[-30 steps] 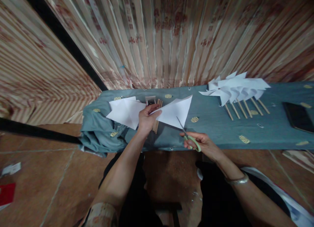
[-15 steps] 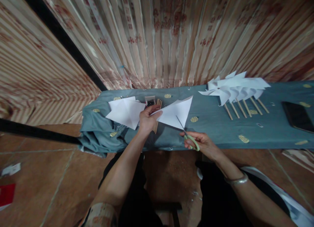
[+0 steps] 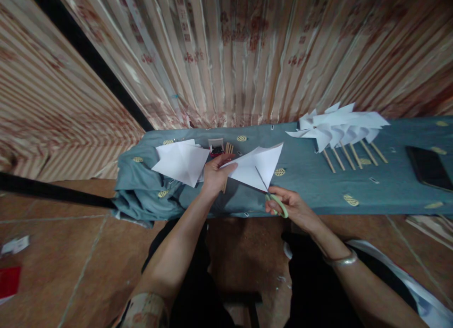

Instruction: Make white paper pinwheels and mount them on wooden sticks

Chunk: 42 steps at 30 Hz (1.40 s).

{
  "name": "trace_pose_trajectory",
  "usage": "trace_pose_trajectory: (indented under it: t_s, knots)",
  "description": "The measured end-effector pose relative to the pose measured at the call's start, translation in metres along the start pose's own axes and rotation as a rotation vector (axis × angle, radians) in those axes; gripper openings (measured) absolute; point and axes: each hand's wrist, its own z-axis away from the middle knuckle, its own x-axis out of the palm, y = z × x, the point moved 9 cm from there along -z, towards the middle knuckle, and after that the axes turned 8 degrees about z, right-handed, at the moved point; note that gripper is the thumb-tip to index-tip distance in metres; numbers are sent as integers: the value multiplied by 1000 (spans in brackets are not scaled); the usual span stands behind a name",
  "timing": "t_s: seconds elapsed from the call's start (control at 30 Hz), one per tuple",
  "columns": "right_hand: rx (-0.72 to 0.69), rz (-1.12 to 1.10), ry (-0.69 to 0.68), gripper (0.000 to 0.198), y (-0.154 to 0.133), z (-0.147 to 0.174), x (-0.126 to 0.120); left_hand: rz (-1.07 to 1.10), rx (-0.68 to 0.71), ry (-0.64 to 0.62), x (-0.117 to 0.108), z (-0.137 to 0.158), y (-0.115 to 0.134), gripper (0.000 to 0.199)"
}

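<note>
My left hand (image 3: 216, 173) pinches one side of a white sheet of paper (image 3: 253, 165), which is held above the cloth. In my right hand (image 3: 288, 204) is a pair of scissors (image 3: 279, 204) with light green handles, my fingers wrapped round them. The blades reach in at the paper's near corner and lie along its face. Left of my left hand rests a stack of white paper sheets (image 3: 182, 163). Close behind that hand stand a small open box (image 3: 216, 148) with dark contents and several wooden sticks (image 3: 229, 149), partly hidden by the hand.
Several white paper pinwheels (image 3: 339, 127) on wooden sticks lie overlapping at the right on the teal cloth (image 3: 311, 186). A dark phone (image 3: 430, 167) is at the far right. A patterned curtain (image 3: 240, 59) hangs behind, and a black pole (image 3: 92, 59) slants at the left.
The held paper has shifted slightly right and toward me, along with my left hand. The small box shows more now. The scissors stay at the paper's near corner.
</note>
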Motion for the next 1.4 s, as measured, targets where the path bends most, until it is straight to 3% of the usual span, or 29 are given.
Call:
trace_pose_trajectory:
  t_s: [0.47, 1.4]
  knots:
    - [-34, 46, -31, 54, -7, 2, 4, 26, -48, 16, -2, 1, -7, 41]
    - [-68, 106, -21, 55, -10, 3, 1, 63, -89, -37, 8, 7, -15, 38]
